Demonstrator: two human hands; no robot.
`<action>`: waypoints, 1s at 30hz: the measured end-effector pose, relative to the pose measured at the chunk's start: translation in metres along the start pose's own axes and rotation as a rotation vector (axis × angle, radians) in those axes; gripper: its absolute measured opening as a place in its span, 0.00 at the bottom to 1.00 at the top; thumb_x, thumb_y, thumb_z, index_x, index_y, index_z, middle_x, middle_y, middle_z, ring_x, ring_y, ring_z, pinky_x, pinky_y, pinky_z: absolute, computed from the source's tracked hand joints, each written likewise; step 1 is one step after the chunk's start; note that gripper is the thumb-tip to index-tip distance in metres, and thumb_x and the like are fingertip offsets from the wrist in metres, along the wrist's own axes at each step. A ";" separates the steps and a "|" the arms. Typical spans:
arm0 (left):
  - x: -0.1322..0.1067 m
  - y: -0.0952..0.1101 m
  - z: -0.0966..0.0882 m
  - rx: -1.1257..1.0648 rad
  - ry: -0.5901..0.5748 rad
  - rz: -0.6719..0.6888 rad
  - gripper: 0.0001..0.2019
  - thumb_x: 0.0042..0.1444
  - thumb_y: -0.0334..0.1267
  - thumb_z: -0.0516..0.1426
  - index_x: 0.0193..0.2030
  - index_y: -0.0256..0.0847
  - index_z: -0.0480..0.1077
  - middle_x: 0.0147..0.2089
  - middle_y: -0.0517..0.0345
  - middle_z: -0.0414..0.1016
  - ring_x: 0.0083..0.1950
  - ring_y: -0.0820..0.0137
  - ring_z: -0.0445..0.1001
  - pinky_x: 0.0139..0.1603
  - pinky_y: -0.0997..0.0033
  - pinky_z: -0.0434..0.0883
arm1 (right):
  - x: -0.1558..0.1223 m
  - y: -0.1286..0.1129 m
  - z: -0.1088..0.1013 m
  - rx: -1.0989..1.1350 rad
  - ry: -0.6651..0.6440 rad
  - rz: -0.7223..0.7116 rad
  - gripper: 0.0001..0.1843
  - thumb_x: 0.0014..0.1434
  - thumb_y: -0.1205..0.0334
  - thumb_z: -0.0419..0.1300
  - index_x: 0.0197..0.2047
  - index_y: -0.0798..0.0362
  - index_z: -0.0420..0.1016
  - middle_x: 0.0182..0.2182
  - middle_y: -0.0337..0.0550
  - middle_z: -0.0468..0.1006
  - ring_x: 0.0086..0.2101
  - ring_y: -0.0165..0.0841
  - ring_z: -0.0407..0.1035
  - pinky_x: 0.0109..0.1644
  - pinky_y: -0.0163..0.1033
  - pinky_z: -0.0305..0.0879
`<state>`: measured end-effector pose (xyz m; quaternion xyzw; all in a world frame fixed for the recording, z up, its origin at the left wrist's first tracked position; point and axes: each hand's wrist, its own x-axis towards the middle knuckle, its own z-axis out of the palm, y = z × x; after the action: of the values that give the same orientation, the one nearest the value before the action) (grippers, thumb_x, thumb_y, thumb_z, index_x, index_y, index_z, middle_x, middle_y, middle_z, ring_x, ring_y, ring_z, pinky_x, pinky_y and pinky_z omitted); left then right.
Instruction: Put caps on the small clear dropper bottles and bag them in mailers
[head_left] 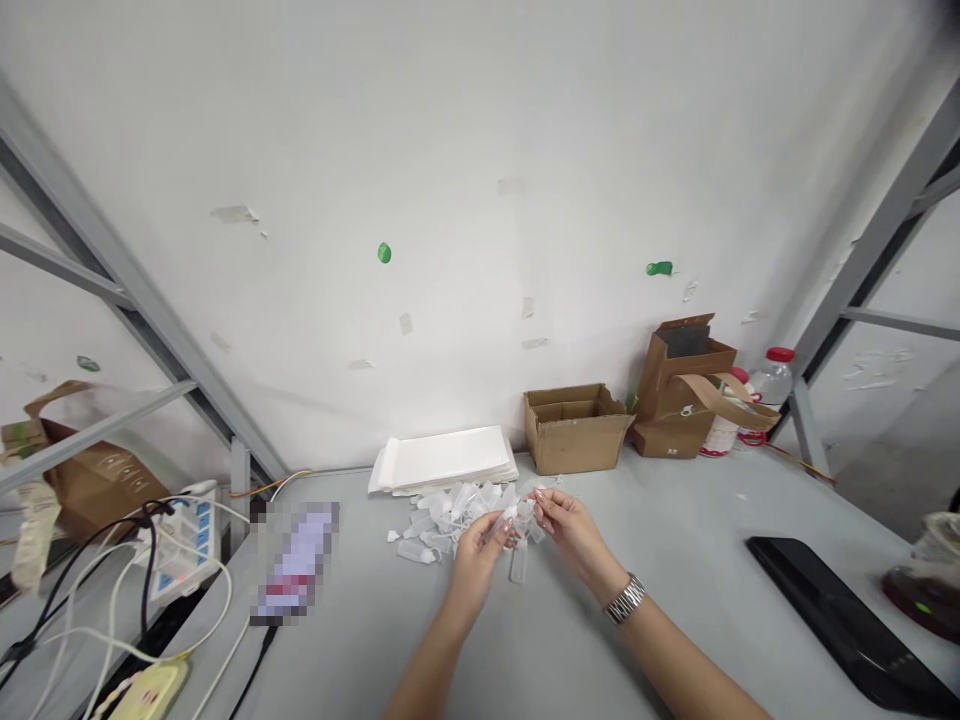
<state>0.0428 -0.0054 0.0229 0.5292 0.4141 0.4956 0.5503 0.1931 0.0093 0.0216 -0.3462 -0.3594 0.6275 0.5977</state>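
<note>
Small clear bottle (517, 563) was held upright, near-transparent; pile (450, 512) of like bottles was heaped just behind on table (675, 570).

Bright, even indoor light; wide-angle view bent at the edges.

Soft light from above washes the white wall (465, 150) and the grey table (675, 520) with hardly any glare, and shadows are faint, the clearest a dim band low on the wall. The metal bars (112, 280) lean and splay toward the corners, and the top right corner darkens. The clear plastic pieces (450, 505) pinched in the left hand (476, 550) and right hand (570, 525) look pale and soft. One patch (296, 560) is pixelated.
</note>
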 end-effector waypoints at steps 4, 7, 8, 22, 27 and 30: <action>0.000 -0.001 -0.001 -0.013 0.007 -0.004 0.17 0.46 0.50 0.59 0.35 0.37 0.73 0.30 0.56 0.75 0.32 0.68 0.71 0.35 0.70 0.68 | 0.001 0.000 -0.001 -0.017 0.027 -0.006 0.16 0.40 0.50 0.68 0.24 0.56 0.75 0.15 0.32 0.63 0.18 0.22 0.49 0.24 0.33 0.46; 0.001 -0.002 -0.001 -0.027 0.019 -0.007 0.17 0.46 0.50 0.59 0.35 0.37 0.73 0.29 0.57 0.75 0.32 0.68 0.71 0.36 0.70 0.68 | 0.001 -0.001 -0.001 -0.030 0.040 0.001 0.17 0.39 0.50 0.68 0.24 0.56 0.74 0.17 0.34 0.65 0.19 0.23 0.52 0.25 0.33 0.47; 0.001 -0.003 -0.001 -0.027 0.021 -0.006 0.17 0.46 0.50 0.59 0.35 0.37 0.73 0.29 0.57 0.75 0.32 0.68 0.71 0.36 0.70 0.68 | 0.001 -0.002 -0.001 -0.036 0.042 0.004 0.17 0.38 0.50 0.69 0.23 0.56 0.74 0.18 0.34 0.65 0.20 0.23 0.52 0.26 0.34 0.47; -0.003 -0.007 0.001 0.249 -0.014 0.032 0.14 0.48 0.46 0.58 0.36 0.37 0.74 0.34 0.53 0.77 0.37 0.66 0.72 0.43 0.68 0.67 | -0.005 0.010 0.005 -0.005 0.040 0.038 0.18 0.39 0.48 0.68 0.21 0.55 0.72 0.16 0.33 0.62 0.20 0.25 0.54 0.26 0.34 0.53; -0.002 -0.009 0.000 0.235 -0.017 0.034 0.15 0.48 0.46 0.58 0.38 0.37 0.74 0.36 0.52 0.77 0.39 0.65 0.72 0.44 0.67 0.67 | -0.004 0.011 0.003 0.083 0.022 0.089 0.16 0.38 0.52 0.70 0.22 0.55 0.72 0.18 0.34 0.64 0.21 0.25 0.56 0.27 0.34 0.54; -0.002 -0.009 0.000 0.230 -0.010 0.036 0.14 0.48 0.45 0.58 0.37 0.37 0.74 0.36 0.52 0.77 0.39 0.64 0.72 0.44 0.66 0.67 | -0.004 0.012 0.002 0.134 0.011 0.105 0.15 0.37 0.54 0.70 0.22 0.55 0.72 0.19 0.35 0.66 0.22 0.26 0.57 0.28 0.34 0.56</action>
<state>0.0430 -0.0068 0.0135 0.5985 0.4560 0.4520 0.4791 0.1852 0.0051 0.0126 -0.3271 -0.2947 0.6788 0.5877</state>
